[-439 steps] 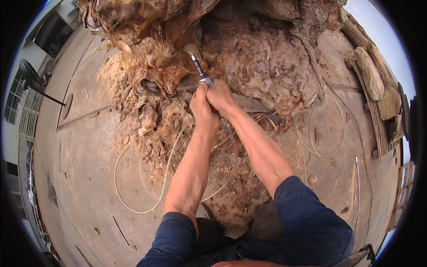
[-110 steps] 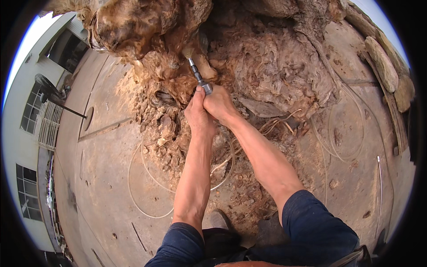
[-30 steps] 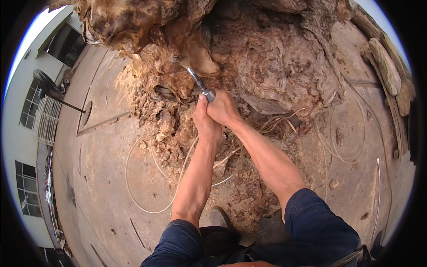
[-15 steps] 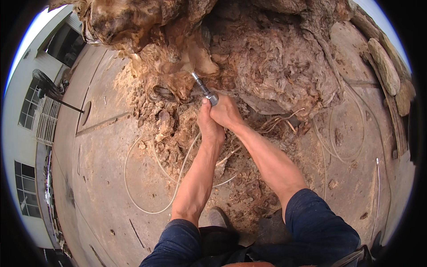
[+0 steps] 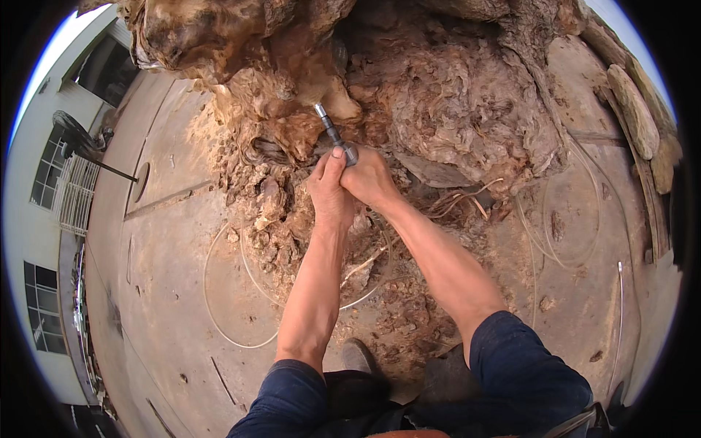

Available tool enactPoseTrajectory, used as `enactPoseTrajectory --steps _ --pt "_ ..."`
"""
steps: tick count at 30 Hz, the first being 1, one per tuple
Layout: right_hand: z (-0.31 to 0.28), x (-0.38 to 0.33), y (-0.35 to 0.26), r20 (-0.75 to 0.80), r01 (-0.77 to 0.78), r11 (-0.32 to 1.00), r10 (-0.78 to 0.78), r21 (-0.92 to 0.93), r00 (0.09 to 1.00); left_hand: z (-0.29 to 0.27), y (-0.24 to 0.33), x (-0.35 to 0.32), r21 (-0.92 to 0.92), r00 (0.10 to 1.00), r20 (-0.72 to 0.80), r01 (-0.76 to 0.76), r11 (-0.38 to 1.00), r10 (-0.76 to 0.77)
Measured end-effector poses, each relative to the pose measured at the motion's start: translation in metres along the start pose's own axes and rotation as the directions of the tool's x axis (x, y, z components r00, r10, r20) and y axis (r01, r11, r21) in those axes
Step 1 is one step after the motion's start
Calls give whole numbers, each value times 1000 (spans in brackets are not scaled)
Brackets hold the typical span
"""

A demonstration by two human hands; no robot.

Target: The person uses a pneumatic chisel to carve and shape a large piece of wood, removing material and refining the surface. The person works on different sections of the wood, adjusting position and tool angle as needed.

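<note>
Both hands grip one slim metal air tool (image 5: 330, 130), with a silver tip, dark collar and wider rounded body. Its tip meets or nearly meets the pale, freshly worked patch on a huge gnarled wood stump (image 5: 467, 109). My left hand (image 5: 332, 186) is closed on the tool from the left, its thumb lying up along the body. My right hand (image 5: 371, 179) is wrapped round it from the right, pressed against the left. Most of the tool's handle is hidden inside the hands. A pale hose (image 5: 207, 274) loops on the ground below, partly behind my left forearm.
Wood chips and bark scraps (image 5: 416, 321) litter the concrete under the stump. More hose (image 5: 600, 212) coils at right, near a thin rod (image 5: 619, 321). Logs (image 5: 631, 109) lie at far right. A dark round-headed stand (image 5: 109, 171) rises at left before a pale building (image 5: 33, 226).
The air tool has tilted slightly, and its tip has risen a little on the wood. My left hand and forearm have shifted slightly left and up. The hose below has moved.
</note>
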State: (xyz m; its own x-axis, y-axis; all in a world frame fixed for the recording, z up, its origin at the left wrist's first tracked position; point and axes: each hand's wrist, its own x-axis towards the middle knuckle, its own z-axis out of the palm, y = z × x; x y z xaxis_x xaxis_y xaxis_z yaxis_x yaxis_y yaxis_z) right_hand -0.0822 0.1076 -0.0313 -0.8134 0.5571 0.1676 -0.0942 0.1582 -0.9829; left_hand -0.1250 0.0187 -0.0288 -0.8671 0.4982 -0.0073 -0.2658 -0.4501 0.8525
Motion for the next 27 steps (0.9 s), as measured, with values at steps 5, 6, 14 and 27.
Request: enactPoseTrajectory --steps 5,6,14,27 --pt "17 -1 -9 11 13 1000 -13 24 1000 -12 10 1 -4 1000 -26 -18 1000 18" --pt "17 -3 -10 11 -15 1000 15 -5 1000 -13 8 -1 -1 999 -33 -21 1000 21" --pt "13 -5 -8 18 -69 992 71 -107 997 -13 -2 -5 -31 999 -34 -31 999 30" --pt "13 -11 3 42 -131 987 135 -93 990 -25 -21 -6 -88 1000 -22 2 996 -4"
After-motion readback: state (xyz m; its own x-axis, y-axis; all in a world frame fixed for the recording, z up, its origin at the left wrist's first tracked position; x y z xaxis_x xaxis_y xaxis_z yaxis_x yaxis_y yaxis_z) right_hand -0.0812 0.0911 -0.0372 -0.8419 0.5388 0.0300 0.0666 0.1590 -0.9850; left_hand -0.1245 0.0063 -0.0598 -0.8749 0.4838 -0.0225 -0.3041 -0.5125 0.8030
